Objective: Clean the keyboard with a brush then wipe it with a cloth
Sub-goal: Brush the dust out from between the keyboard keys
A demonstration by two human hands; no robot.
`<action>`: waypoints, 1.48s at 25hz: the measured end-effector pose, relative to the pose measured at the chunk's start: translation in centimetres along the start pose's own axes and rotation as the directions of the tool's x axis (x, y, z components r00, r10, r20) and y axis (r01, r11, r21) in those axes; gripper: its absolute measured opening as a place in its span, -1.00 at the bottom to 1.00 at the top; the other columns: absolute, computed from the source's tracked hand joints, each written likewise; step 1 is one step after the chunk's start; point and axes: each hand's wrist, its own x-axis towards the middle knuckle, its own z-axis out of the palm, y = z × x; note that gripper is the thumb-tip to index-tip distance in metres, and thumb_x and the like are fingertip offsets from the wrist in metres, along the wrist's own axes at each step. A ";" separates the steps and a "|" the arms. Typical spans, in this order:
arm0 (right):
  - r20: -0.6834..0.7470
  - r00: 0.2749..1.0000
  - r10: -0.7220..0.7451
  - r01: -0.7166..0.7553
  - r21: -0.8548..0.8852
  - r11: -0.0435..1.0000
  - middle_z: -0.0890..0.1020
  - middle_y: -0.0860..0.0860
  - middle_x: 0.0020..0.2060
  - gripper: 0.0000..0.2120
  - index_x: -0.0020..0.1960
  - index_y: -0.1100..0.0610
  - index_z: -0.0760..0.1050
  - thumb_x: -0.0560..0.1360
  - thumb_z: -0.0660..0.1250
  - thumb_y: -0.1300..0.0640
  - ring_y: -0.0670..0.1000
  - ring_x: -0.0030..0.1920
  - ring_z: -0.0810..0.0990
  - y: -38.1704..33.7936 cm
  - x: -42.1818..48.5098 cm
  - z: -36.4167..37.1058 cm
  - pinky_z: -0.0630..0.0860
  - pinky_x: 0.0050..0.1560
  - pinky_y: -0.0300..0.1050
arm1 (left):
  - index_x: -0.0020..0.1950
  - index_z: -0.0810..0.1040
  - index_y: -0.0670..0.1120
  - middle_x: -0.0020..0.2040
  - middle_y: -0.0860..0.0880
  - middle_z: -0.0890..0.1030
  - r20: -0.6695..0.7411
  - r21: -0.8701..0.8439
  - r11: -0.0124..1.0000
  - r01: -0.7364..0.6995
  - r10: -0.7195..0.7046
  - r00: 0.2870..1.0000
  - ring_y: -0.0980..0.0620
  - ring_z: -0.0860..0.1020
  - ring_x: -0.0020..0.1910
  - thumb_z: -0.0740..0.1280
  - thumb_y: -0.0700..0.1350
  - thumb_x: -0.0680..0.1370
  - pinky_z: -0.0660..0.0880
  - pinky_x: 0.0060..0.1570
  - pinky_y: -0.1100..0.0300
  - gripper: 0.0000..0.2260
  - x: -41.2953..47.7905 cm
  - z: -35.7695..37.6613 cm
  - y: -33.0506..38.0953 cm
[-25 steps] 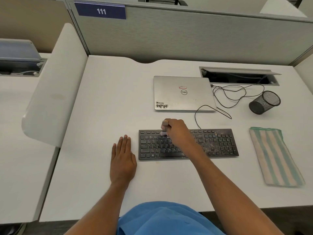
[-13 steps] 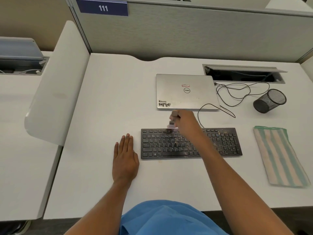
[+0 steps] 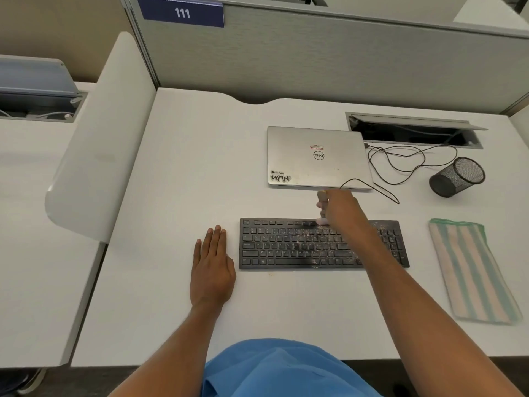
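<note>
Brushing step: right hand curled round brush, bristles at far edge of keyboard on desk; crumbs across middle and right keys. Flat, empty left hand beside keyboard. Next, probably: more strokes rightward; cloth lying unused at right.

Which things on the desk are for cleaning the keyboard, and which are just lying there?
For the job:
keyboard
brush, gripped by the right hand
striped cloth

Just lying about:
closed laptop
black cable
mesh cup, on its side
</note>
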 end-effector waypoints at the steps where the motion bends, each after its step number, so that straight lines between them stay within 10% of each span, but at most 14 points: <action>1: -0.011 0.999 -0.046 0.045 -0.107 0.993 0.60 -0.07 -0.08 -0.78 -0.10 -0.05 0.46 0.61 0.22 0.25 -0.16 -0.22 0.59 -0.1 0.1 -0.1 0.67 -0.23 -0.14 | 0.68 0.23 -0.16 0.69 -0.08 0.23 0.002 0.002 1.000 0.002 -0.002 1.000 -0.04 0.13 0.69 0.01 -0.12 0.62 0.04 0.67 -0.09 -0.41 0.0 0.0 0.0; 6: 0.153 0.981 -0.117 0.110 0.054 0.993 0.61 -0.01 -0.06 -0.78 -0.10 0.09 0.49 0.60 0.22 0.36 -0.08 -0.17 0.61 -4.2 -1.5 3.8 0.60 -0.26 -0.27 | 0.68 0.23 -0.15 0.69 -0.08 0.23 0.000 0.005 1.000 0.006 -0.006 1.000 -0.04 0.14 0.69 0.00 -0.11 0.62 0.04 0.67 -0.09 -0.41 0.0 -0.2 0.0; 9: 0.256 0.959 -0.117 0.077 0.160 0.984 0.44 0.03 -0.24 -0.68 -0.28 0.08 0.34 0.47 0.13 0.47 0.03 -0.28 0.41 -4.9 -2.1 5.9 0.70 -0.07 0.02 | 0.68 0.23 -0.16 0.69 -0.08 0.22 -0.001 0.003 1.000 0.000 0.000 1.000 -0.04 0.13 0.69 0.00 -0.11 0.62 0.02 0.67 -0.08 -0.41 0.0 -0.2 0.1; 15: 0.058 0.998 0.016 -0.025 0.160 0.987 0.68 -0.02 0.01 -0.85 -0.06 -0.03 0.55 0.59 0.31 0.21 -0.11 -0.15 0.67 -0.8 -0.1 1.7 0.69 0.03 0.05 | 0.68 0.23 -0.16 0.69 -0.08 0.23 0.000 0.010 1.000 -0.002 0.002 1.000 -0.05 0.14 0.69 0.02 -0.11 0.62 0.05 0.67 -0.10 -0.41 0.0 0.0 -0.1; 21: -0.137 0.952 -0.272 0.254 -0.135 0.958 0.62 0.09 -0.22 -0.69 -0.08 0.27 0.50 0.71 0.15 0.10 -0.22 -0.31 0.54 -1.8 -2.6 2.9 0.52 -0.30 -0.15 | 0.68 0.23 -0.15 0.69 -0.08 0.23 0.001 0.008 1.000 0.001 -0.001 1.000 -0.04 0.14 0.69 0.00 -0.10 0.62 0.03 0.67 -0.08 -0.41 0.0 -0.1 0.1; 37: -0.142 0.957 -0.253 0.230 -0.161 0.960 0.58 0.07 -0.25 -0.67 -0.06 0.30 0.47 0.72 0.09 0.11 -0.15 -0.38 0.45 -1.2 -3.8 3.4 0.31 -0.50 -0.43 | 0.68 0.25 -0.15 0.68 -0.08 0.25 -0.005 0.006 1.000 0.002 -0.002 1.000 -0.04 0.15 0.69 0.01 -0.11 0.61 0.02 0.66 -0.08 -0.41 0.0 0.0 0.0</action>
